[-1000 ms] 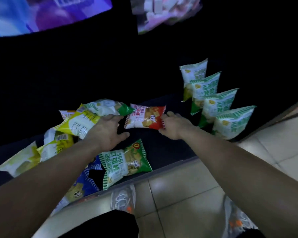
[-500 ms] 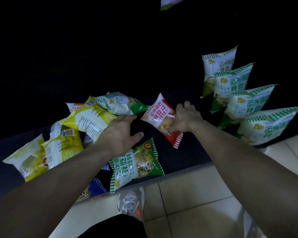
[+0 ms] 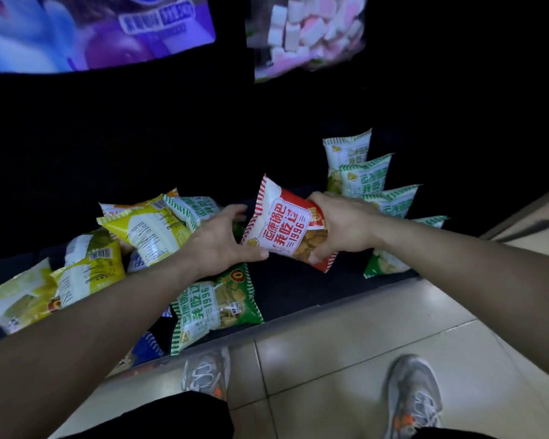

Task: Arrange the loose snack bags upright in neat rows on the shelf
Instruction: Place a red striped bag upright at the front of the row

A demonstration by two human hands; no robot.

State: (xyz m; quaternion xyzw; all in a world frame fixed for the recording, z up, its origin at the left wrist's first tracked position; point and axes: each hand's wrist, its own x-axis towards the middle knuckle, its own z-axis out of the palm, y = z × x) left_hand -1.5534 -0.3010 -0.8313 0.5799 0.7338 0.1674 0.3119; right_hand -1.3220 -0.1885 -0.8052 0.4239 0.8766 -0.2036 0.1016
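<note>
Beige glazed floor tiles (image 3: 346, 359) are seen nearest, with a pair of grey mesh sneakers (image 3: 414, 394) planted on them just before the dark low shelf (image 3: 298, 286). At the shelf's front edge a green-and-white striped snack bag (image 3: 216, 305) is laid flat, face up, and a blue snack bag (image 3: 146, 343) is partly hidden beside it under the left forearm. Further left, a loose heap of yellow-and-white snack bags (image 3: 89, 267) is piled at mixed angles, some with their printed backs turned up. Above the green bag the left hand (image 3: 219, 242) is held with its fingers loosely spread, the thumb brought up to the lower left corner of a red-and-white striped foil snack bag (image 3: 286, 229); whether that corner is pressed cannot be told. This bag is lifted clear of the shelf, tilted, its printed face turned to the camera, and its right side is gripped by the right hand (image 3: 346, 229), whose fingers are curled round it. Behind and to the right, four pale green-and-white snack bags (image 3: 365, 179) are stood upright in an overlapping row running toward the back of the shelf. Higher up, a clear bag of pink and white marshmallows (image 3: 305, 30) and a large purple-and-blue printed pack (image 3: 92, 30) are seen against the dark.
</note>
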